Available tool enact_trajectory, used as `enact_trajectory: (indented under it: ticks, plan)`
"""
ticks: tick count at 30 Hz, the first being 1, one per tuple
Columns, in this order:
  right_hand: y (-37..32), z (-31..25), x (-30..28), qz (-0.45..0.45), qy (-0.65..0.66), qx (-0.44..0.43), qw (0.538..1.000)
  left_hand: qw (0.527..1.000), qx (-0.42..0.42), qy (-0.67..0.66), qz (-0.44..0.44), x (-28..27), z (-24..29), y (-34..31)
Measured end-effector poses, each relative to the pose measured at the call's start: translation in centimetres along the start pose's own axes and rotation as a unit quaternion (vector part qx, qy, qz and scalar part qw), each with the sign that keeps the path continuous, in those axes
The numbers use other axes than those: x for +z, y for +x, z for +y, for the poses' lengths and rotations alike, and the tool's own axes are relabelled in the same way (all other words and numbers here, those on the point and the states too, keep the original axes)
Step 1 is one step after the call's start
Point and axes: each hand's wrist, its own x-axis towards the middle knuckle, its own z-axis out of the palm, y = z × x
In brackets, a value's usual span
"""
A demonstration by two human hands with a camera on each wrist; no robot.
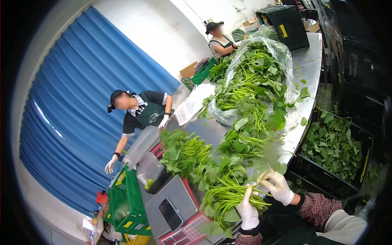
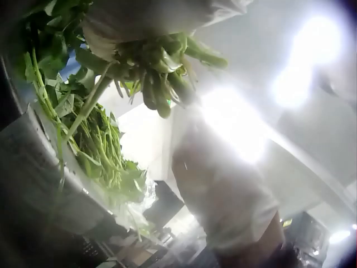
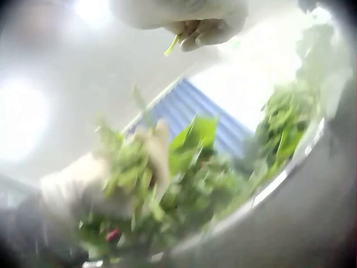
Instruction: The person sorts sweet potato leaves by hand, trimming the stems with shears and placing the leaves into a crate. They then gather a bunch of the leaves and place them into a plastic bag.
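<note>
My gloved left hand [image 1: 248, 211] grips a bunch of leafy greens [image 1: 229, 192] by its stems, the leaves spreading left over the table's near end. Cut stem ends [image 2: 159, 72] stick out past the glove in the left wrist view. Close beside them is my gloved right hand [image 1: 277, 188], its fingers curled. A short stem piece [image 3: 172, 46] is pinched in its fingers in the right wrist view. More leafy greens [image 1: 190, 153] lie just beyond the held bunch. A long heap of the same greens [image 1: 253, 98], partly on clear plastic, runs up the metal table [image 1: 312, 61].
To the left are a scale [image 1: 171, 208] with a phone [image 1: 170, 214] on it and a green crate [image 1: 130, 204]. A black crate [image 1: 302, 163] of leaves stands at right below the table edge. One person [image 1: 149, 108] stands across the table, another [image 1: 220, 43] at its far end.
</note>
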Motion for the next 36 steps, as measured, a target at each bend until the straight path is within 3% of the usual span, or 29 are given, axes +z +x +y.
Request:
enact_trajectory:
  ticks: [1, 2, 4, 5, 6, 7, 9, 11, 12, 13, 14, 15, 17, 19, 21, 22, 23, 24, 25, 26, 27, 28, 29, 31, 33, 36]
  plan:
    - [-0.3, -0.4, -0.3, 0.064, 0.013, -0.006, 0.998, 1.0, -0.01, -0.014, 0.011, 0.5, 0.1, -0.4]
    - [0.3, -1.3, -1.4, 0.147, 0.103, 0.062, 0.982, 0.998, -0.015, -0.005, 0.06, 1.2, 1.4, -0.8]
    - [2.4, -0.3, -6.7, 0.314, -0.009, 0.034, 0.949, 0.997, -0.002, -0.039, 0.067, -0.3, 2.4, 0.1]
    - [4.1, -1.2, -8.9, 0.355, 0.194, 0.018, 0.914, 0.996, 0.016, -0.053, 0.072, -1.3, 2.4, 0.7]
    - [5.3, -1.5, -10.1, 0.459, 0.269, 0.037, 0.846, 0.996, 0.039, -0.056, 0.056, -2.6, 2.0, 1.1]
    - [6.5, -1.0, -10.6, 0.485, 0.255, 0.058, 0.835, 0.996, 0.039, -0.057, 0.054, -2.9, 1.9, 1.1]
    - [6.5, 2.3, -10.1, 0.267, 0.073, 0.11, 0.955, 0.997, 0.049, -0.058, -0.007, -3.3, 1.7, 1.1]
    - [7.2, 3.9, -7.2, 0.047, -0.11, 0.034, 0.992, 0.998, 0.032, -0.059, 0.002, -3.8, 0.9, 1.8]
    - [8.0, 4.2, -6.5, 0.048, -0.11, 0.032, 0.992, 0.997, 0.012, -0.077, 0.014, -3.1, 1.3, 1.4]
    - [8.8, 4.4, -5.8, -0.01, -0.324, -0.015, 0.946, 0.995, -0.007, -0.096, 0.027, -2.7, 1.7, 1.2]
    - [9.7, 4.8, -5.3, -0.067, -0.52, -0.063, 0.849, 0.993, -0.018, -0.116, 0.034, -2.7, 1.8, 1.2]
    - [10.3, 5.8, -5.1, -0.066, -0.518, -0.068, 0.85, 0.992, -0.013, -0.117, 0.033, -2.6, 1.9, 1.3]
    - [10.9, 6.6, -4.5, -0.159, -0.587, -0.038, 0.793, 0.992, -0.001, -0.12, 0.045, -2.8, 2.2, 1.0]
    - [11.5, 6.5, -4.9, -0.154, -0.58, -0.017, 0.8, 0.992, 0.005, -0.127, 0.025, -3.3, 2.3, 1.4]
    - [11.8, 5.9, -5.7, -0.004, -0.43, -0.059, 0.901, 0.991, 0.005, -0.135, 0.006, -3.5, 2.2, 1.5]
    - [12.0, 4.9, -5.7, 0.04, -0.345, -0.027, 0.938, 0.987, 0.005, -0.157, -0.008, -3.4, 2.2, 1.5]
    - [11.9, 5.0, -5.5, 0.041, -0.346, -0.026, 0.937, 0.984, 0.004, -0.179, -0.023, -3.2, 2.2, 1.4]
    - [11.7, 5.2, -5.3, 0.08, -0.142, 0.055, 0.985, 0.983, 0.002, -0.18, -0.023, -3.0, 2.1, 1.4]
    - [11.4, 5.3, -5.1, 0.114, 0.071, 0.133, 0.982, 0.984, 0.009, -0.175, -0.026, -2.8, 2.0, 1.4]
    - [10.8, 5.0, -4.8, 0.103, -0.029, 0.033, 0.994, 0.985, 0.017, -0.171, -0.028, -2.6, 1.9, 1.3]
    - [10.0, 5.6, -4.6, 0.103, -0.03, 0.034, 0.994, 0.985, 0.016, -0.171, -0.028, -2.5, 1.9, 1.3]
    - [9.3, 6.1, -4.4, 0.004, -0.238, -0.033, 0.971, 0.987, 0.015, -0.16, -0.022, -2.3, 1.9, 1.2]
    - [8.8, 6.6, -4.2, -0.097, -0.431, -0.098, 0.892, 0.988, 0.014, -0.15, -0.016, -2.3, 1.9, 1.2]
    - [8.4, 6.6, -4.0, -0.116, -0.441, -0.112, 0.883, 0.989, 0.024, -0.148, -0.013, -2.4, 1.8, 1.3]
    - [8.6, 5.4, -3.8, -0.093, -0.524, -0.195, 0.824, 0.988, 0.037, -0.147, -0.008, -2.4, 1.9, 1.3]
    - [8.6, 1.7, -3.9, -0.094, -0.572, -0.189, 0.793, 0.99, 0.035, -0.128, 0.038, -1.9, 2.5, 0.7]
